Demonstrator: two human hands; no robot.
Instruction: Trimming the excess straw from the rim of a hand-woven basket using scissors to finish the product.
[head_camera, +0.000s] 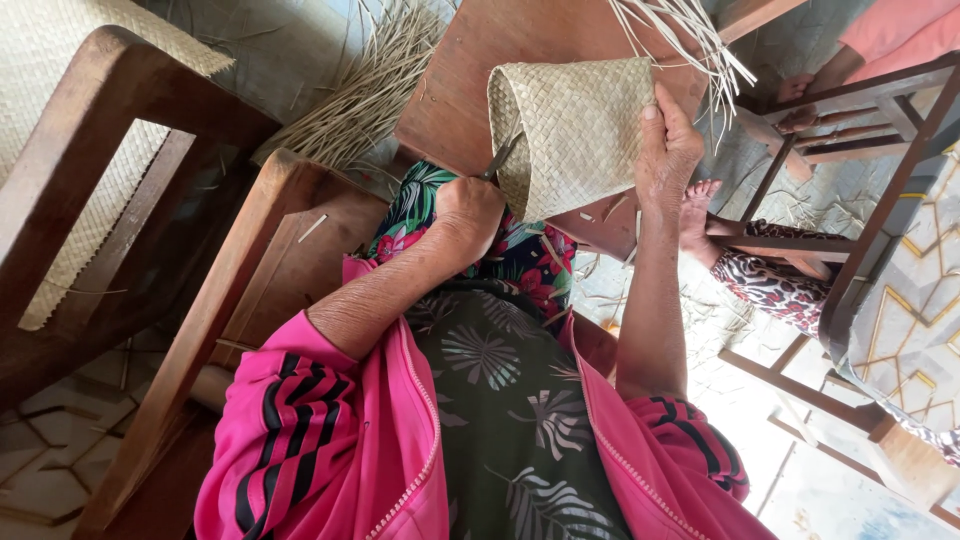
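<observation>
Woven pouch (575, 130) of pale straw was held upright over the lap, against a wooden board (470, 70). Judged step: trimming or tucking strand ends at its left edge; the next move would call for a steady pouch and a fine blade angle. Right hand (668, 150) gripped the pouch's right edge, thumb flat on it. Left hand (468, 215) was clenched around a thin dark tool (500, 158) touching the weave.
</observation>
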